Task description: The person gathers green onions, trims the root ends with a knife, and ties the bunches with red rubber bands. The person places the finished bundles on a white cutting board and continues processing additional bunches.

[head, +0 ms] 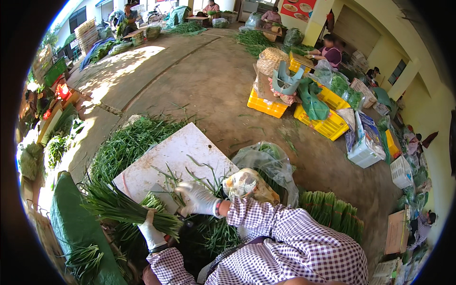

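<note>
My left hand (150, 229), in a white glove, grips a thick bunch of long green leaves (121, 203), probably garlic chives. The bunch lies sideways, its cut ends to the right. My right hand (199, 198), gloved as well, is held over the near edge of a stained white board (171, 151) with fingers spread and nothing visible in them. Loose leaf pieces (206, 172) are scattered on the board. A flat grey piece (164, 197) rests at its near edge, partly hidden by leaves. More cut leaves (219, 233) lie below my right hand.
Beyond the board is a heap of loose greens (135, 142). A lumpy wrapped bundle (251, 185) and a clear plastic bag (270, 158) sit beside it. Tied bunches (331, 210) stand at right, a green cover (76, 228) at left. Yellow crates (265, 103) and other people are farther off.
</note>
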A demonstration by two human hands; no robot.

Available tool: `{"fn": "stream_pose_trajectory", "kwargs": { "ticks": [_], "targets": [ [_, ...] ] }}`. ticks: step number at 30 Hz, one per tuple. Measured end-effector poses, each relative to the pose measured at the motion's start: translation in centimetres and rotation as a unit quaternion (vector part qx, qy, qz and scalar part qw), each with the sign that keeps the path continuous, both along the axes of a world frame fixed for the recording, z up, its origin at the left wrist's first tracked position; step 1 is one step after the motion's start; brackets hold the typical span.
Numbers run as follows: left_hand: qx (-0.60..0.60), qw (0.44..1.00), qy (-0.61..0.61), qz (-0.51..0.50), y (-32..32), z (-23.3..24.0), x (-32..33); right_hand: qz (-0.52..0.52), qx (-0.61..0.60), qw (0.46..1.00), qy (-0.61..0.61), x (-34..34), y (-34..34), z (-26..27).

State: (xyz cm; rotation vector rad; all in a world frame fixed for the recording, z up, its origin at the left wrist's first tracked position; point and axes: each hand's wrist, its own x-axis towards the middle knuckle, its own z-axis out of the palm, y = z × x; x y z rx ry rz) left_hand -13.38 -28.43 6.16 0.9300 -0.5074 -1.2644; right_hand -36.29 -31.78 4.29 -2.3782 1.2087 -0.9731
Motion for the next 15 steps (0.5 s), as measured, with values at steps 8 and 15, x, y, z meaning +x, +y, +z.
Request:
{"fn": "stream_pose_trajectory", "kwargs": {
  "ticks": [8,15],
  "targets": [
    [-0.104,0.980,0.170,0.015,1.0,-1.5,-3.1,0.261,0.562,0.771,-0.148,5.3,1.2,-2.4],
    [-0.080,0.980,0.170,0.063,1.2,-0.9,-1.9,0.278,0.535,0.787,-0.129,7.6,-0.1,-3.5]
  ]
}}
